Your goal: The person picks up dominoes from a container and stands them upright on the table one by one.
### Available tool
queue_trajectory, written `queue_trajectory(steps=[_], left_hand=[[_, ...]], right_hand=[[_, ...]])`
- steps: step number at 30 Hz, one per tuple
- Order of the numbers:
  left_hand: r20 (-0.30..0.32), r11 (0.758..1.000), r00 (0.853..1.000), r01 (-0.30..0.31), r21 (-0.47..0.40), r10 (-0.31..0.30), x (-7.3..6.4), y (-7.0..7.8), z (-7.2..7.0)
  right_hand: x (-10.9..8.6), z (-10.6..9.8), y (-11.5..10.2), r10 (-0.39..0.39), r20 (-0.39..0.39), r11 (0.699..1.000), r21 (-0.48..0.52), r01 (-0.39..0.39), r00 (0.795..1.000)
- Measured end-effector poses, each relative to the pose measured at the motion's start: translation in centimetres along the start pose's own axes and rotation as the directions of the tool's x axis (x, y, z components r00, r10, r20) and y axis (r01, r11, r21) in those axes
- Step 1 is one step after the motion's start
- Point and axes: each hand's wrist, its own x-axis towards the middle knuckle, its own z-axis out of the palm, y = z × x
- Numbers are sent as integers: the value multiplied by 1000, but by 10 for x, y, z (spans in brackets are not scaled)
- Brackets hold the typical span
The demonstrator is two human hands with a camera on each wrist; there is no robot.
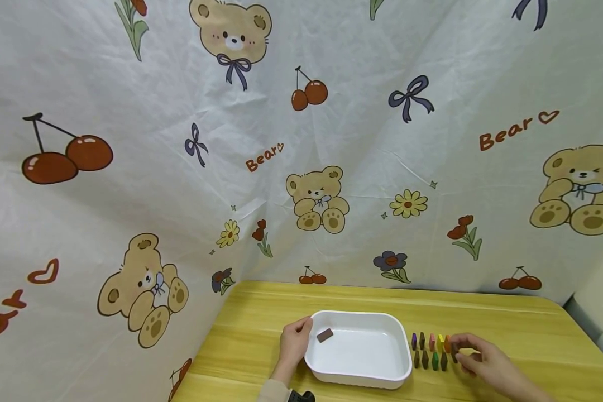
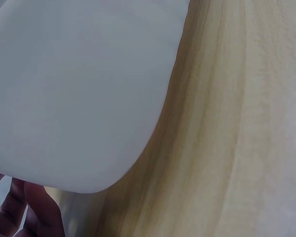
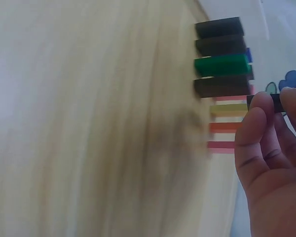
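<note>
My left hand (image 1: 295, 343) grips the left rim of a white rectangular dish (image 1: 359, 377), thumb and fingers at its edge. In the left wrist view the dish's pale side (image 2: 84, 98) fills much of the picture, with fingertips at its lower corner. One brown rectangular block (image 1: 325, 335) lies inside the dish, near its left end. To the right of the dish, my right hand (image 1: 484, 360) pinches a small dark block (image 3: 277, 103) between thumb and fingers. It is held beside two rows of upright blocks, including a green one (image 3: 222, 65) and a yellow one (image 1: 440, 341).
The rows also hold purple (image 1: 414, 341), pink (image 1: 432, 341), orange (image 1: 448, 343) and several dark blocks (image 1: 425, 360). All stand on a wood-grain table (image 1: 532, 335). Behind and to the left hangs a white cloth (image 1: 362, 145) printed with bears and cherries.
</note>
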Motion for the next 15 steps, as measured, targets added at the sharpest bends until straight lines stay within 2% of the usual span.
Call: queue_trajectory(steps=[4, 10, 15], left_hand=[[6, 1000, 1000, 1, 4, -1, 0, 0, -1], [15, 1000, 1000, 4, -7, -4, 0, -1, -2], [24, 1000, 1000, 10, -10, -9, 1, -3, -2]], right_hand=[[0, 2, 10, -2, 7, 1000, -22, 2, 1000], [1, 9, 23, 143, 6, 989, 33, -143, 990], [-1, 15, 31, 189, 36, 974, 121, -192, 981]])
